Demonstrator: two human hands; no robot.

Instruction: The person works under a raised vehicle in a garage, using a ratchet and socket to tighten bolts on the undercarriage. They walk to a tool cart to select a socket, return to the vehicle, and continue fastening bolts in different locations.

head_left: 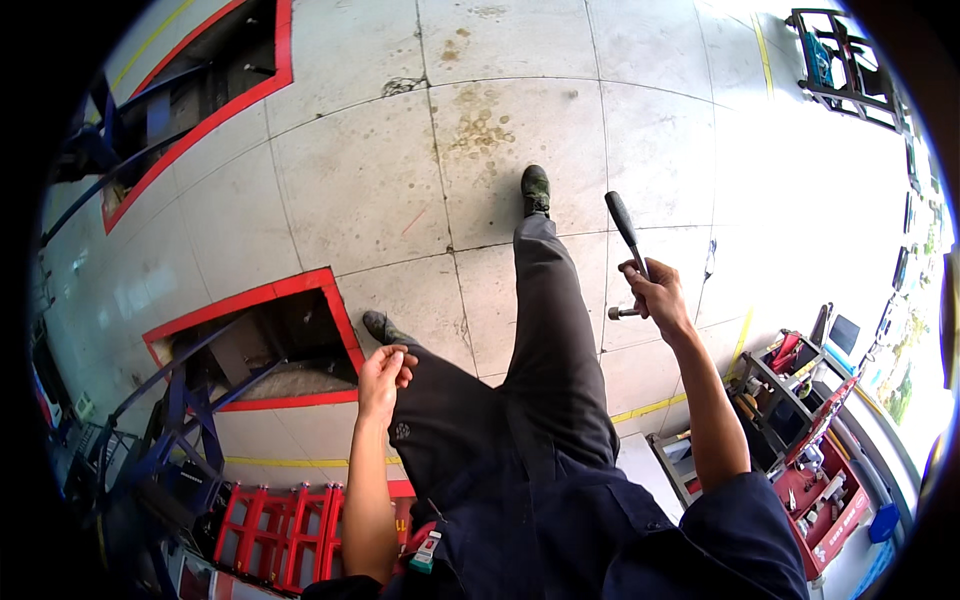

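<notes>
My right hand [655, 290] is wrapped round a ratchet wrench, held out over the floor right of my legs. Its black handle [622, 218] points up and away, past my fingers. A short metal socket [618, 313] sticks out to the left below the hand; my fingers cover the part between. My left hand [387, 378] hangs near my left knee with its fingers loosely curled in, and I see nothing in them. That hand is close to the near red-framed floor pit [345, 315] but apart from it.
Another red-edged pit [285, 50] lies at far left, with blue metal lift parts [190, 420] nearby. Red racks [275, 535] stand at lower left. To the right are a tool cart [790, 385], a red tray of tools [825, 500] and a black wheeled frame [850, 70]. Stains [480, 125] mark the tiles ahead.
</notes>
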